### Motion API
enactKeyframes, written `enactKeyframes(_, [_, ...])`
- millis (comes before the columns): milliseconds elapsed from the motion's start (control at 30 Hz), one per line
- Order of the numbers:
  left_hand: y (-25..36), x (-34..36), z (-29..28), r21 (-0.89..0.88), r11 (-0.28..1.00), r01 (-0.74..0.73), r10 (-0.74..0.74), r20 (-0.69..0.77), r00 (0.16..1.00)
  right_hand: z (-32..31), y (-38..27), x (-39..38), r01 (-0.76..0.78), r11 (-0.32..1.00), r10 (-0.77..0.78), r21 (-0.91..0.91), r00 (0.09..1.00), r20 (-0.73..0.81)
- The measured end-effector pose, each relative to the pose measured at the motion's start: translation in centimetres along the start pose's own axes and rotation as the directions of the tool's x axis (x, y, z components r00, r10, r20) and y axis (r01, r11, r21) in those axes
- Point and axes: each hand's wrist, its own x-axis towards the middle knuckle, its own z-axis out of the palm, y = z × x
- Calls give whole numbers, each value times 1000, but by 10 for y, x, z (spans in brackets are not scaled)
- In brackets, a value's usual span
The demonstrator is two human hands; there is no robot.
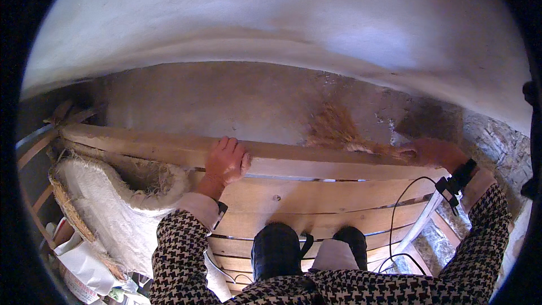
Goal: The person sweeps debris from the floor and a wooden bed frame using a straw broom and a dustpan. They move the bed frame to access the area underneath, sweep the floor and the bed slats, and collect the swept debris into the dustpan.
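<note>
My left hand (224, 164) is wrapped over the top of a long wooden rail (316, 161), left of the middle. Beyond the rail's right end, my right hand (436, 153) is closed around the handle of a small straw hand broom (334, 126). The broom lies nearly level, its bristles fanning out to the left on the far side of the rail, against or close to a brownish surface (226, 96). Part of the right hand's grip is hidden by the rail. Wooden slats (322, 195) run along the near side, beneath my knees.
A shaggy off-white pad (107, 203) lies folded at the left, beside a wooden frame (36, 149). White bags (82, 262) are at the lower left. A pale wall (254, 11) curves across the far side. A black cable (392, 220) hangs from my right wrist over the slats.
</note>
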Motion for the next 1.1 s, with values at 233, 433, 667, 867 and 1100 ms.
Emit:
enactKeyframes(233, [0,1,1,-14,1000,-8,7,-42,999,-42,5,-31,-306,919,269,249,948,173])
enactKeyframes(433, [-1,1,1,-7,1000,-28,28,-28,999,-58,-2,-41,-233,904,211,360,972,100])
enactKeyframes(667, [1,2,-1,7,999,-36,37,-62,997,-38,1,-4,-165,757,218,632,976,-6])
enactKeyframes(867, [1,3,-4,-5,999,-32,32,-31,999,-17,25,-13,-211,716,192,666,976,103])
enactKeyframes(1100, [2,3,-3,53,998,-20,22,-38,999,-19,48,-57,-273,867,222,417,961,167])
